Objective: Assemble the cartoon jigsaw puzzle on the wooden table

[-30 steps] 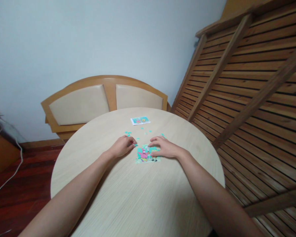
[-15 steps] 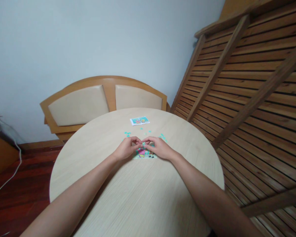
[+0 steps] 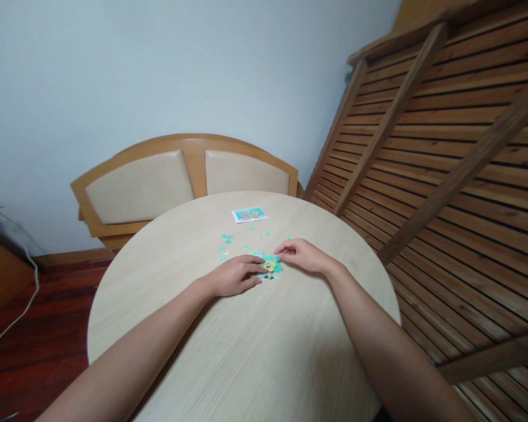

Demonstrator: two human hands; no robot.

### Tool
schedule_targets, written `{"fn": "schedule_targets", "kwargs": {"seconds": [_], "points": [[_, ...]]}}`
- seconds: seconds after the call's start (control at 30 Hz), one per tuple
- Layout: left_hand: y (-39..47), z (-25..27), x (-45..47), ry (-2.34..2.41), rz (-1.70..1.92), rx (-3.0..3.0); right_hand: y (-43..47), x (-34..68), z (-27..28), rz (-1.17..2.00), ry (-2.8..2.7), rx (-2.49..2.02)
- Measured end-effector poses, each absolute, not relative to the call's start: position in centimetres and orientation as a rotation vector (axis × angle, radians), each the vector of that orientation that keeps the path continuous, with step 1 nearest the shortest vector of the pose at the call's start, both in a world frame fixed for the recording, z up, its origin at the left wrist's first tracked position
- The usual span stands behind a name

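Observation:
A partly assembled jigsaw puzzle point(image 3: 270, 267) lies on the round table, showing a yellow cartoon figure on a teal background. Its left part is covered by my left hand point(image 3: 236, 275), which rests flat with its fingers stretched out over the pieces. My right hand point(image 3: 303, 255) is at the puzzle's upper right edge, thumb and fingers drawn together in a pinch. Whatever sits between those fingertips is too small to make out. Several loose teal puzzle pieces point(image 3: 227, 238) lie beyond my left hand, and another loose piece point(image 3: 289, 238) shows just past my right fingers.
A printed picture card point(image 3: 249, 215) lies toward the far side of the pale round table point(image 3: 229, 357). Behind the table stands a padded headboard point(image 3: 141, 184). A slatted wooden frame point(image 3: 422, 176) leans at the right, and a white cable point(image 3: 36, 275) hangs at the left.
My hands, earlier together over the puzzle, have separated. The left moved slightly left and down and flattened onto the puzzle; the right shifted right to its upper right edge.

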State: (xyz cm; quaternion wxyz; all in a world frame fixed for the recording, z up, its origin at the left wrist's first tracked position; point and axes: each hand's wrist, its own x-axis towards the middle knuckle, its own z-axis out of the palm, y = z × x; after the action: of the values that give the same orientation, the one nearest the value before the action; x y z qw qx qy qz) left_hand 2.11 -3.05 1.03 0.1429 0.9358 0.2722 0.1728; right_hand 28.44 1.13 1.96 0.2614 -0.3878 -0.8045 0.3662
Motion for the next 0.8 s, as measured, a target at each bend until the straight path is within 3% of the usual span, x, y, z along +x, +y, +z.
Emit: {"fn": "schedule_targets", "kwargs": {"seconds": [0.23,0.47,0.8], "points": [[-2.2,0.7,1.0,0.829,0.500,2.731,1.3,29.6,2.1,1.139,-2.231,-1.158],[-2.1,0.6,0.9,0.782,0.521,2.742,1.2,29.2,2.3,0.995,-2.360,-1.145],[-2.0,0.6,0.9,0.797,0.512,2.747,0.6,29.1,2.6,1.076,-2.295,-1.241]]}}
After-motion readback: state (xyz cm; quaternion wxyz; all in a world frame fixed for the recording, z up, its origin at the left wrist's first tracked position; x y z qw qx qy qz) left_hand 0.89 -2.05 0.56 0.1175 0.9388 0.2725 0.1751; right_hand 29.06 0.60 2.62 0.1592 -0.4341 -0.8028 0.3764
